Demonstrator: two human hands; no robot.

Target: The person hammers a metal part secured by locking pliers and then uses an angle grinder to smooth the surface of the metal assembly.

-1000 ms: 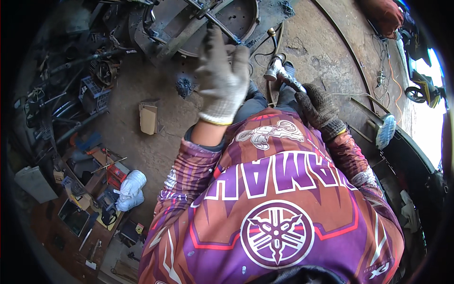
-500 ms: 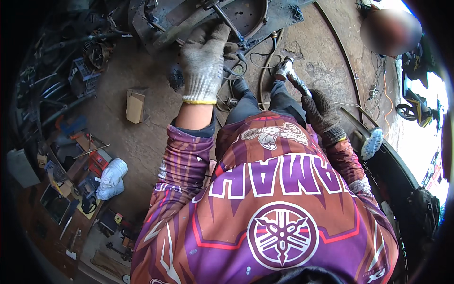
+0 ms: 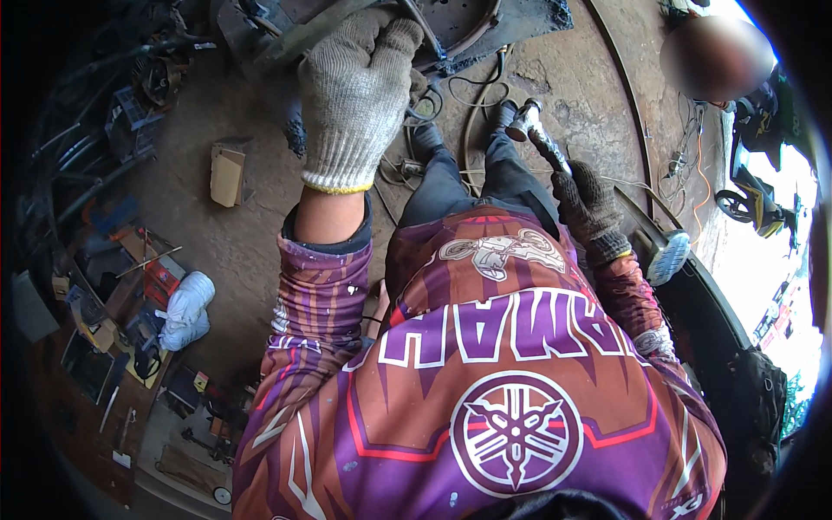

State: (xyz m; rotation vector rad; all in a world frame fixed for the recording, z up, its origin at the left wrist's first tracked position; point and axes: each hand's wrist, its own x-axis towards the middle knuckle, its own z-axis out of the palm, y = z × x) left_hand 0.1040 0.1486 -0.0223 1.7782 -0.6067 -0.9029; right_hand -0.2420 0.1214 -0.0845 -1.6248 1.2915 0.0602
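Note:
My left hand [image 3: 360, 108], in a grey knitted glove with a yellow cuff edge, is closed at the near edge of a dark metal workpiece [image 3: 542, 17]. Its fingers curl around a flat metal bar [image 3: 299, 43] there, with the fingertips partly hidden. A bent metal rod [image 3: 472, 39] curves over the workpiece just right of this hand. Lower on the right, my right hand [image 3: 589, 208] wears a darker glove and is wrapped around the handle of a hammer [image 3: 546, 147]. The hammer's head points up and away, above the floor and apart from the workpiece.
Cables and hoses [image 3: 477, 130] lie on the concrete floor by my feet. An open cardboard box [image 3: 227, 176] sits at left. Scrap metal, tools and a white cloth bundle [image 3: 186, 308] crowd the left side. Another person [image 3: 718, 61], blurred, is at upper right near a motorcycle [image 3: 754, 195].
My left hand has shifted left and farther over the flat bar. The workpiece now sits higher and farther left in view. The right hand keeps the hammer in nearly the same place.

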